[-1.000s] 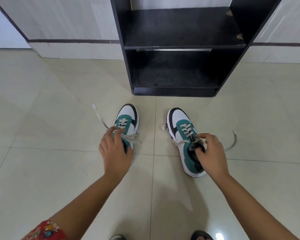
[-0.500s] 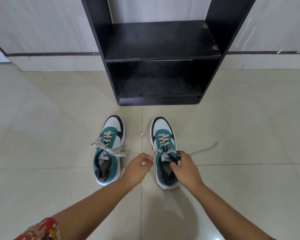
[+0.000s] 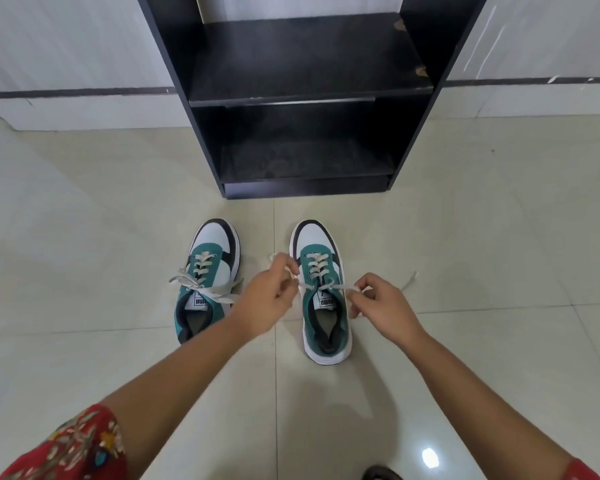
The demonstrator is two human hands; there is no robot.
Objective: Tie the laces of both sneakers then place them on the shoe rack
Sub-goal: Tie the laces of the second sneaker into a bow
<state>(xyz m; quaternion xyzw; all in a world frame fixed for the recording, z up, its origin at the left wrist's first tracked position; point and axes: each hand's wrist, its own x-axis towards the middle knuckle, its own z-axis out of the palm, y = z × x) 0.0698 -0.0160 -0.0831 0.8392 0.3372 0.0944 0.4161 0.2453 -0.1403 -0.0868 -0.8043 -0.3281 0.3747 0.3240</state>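
Observation:
Two teal, white and black sneakers stand side by side on the tiled floor, toes toward the black shoe rack [image 3: 302, 95]. The left sneaker [image 3: 207, 275] has loose cream laces lying across its tongue. Over the right sneaker [image 3: 321, 292], my left hand [image 3: 269, 299] pinches the left lace end and my right hand [image 3: 381, 306] pinches the right lace end. The lace [image 3: 326, 287] runs taut across the tongue between both hands. A free lace tip [image 3: 409, 280] sticks out past my right hand.
The shoe rack has two open dark shelves, a lower one [image 3: 305, 161] near the floor and an upper one. Pale wall panels with a dark stripe [image 3: 73, 93] run behind it. A dark object [image 3: 381, 474] peeks in at the bottom edge.
My left hand left the left sneaker's laces and moved to the right sneaker. Both hands now pull its lace ends apart. The view shifted closer to the rack.

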